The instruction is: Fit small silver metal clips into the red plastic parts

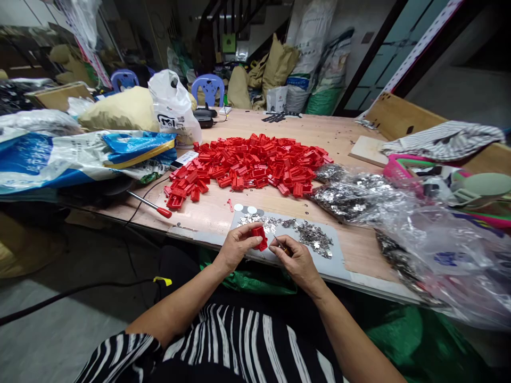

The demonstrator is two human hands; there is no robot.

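My left hand (pixel 236 247) is closed round a red plastic housing (pixel 260 238), held up over the near edge of the table. Just to its right, my right hand (pixel 294 258) grips a small tool (pixel 284 247) with a thin metal tip and an orange-brown handle. The tip points toward the housing; whether they touch I cannot tell. Beneath the hands lies a grey board (pixel 339 258) bearing small silver metal pieces (pixel 315 236). Beyond it spreads a big heap of similar red housings (pixel 255 162).
Clear bags of metal pieces (pixel 355 194) and a pink basket (pixel 403 170) stand at the right. A lever with a red grip (pixel 163 212) juts out at the left edge, near a phone (pixel 184 159). Blue-and-white sacks (pixel 80 154) and a white carrier bag (pixel 173 109) cover the left side.
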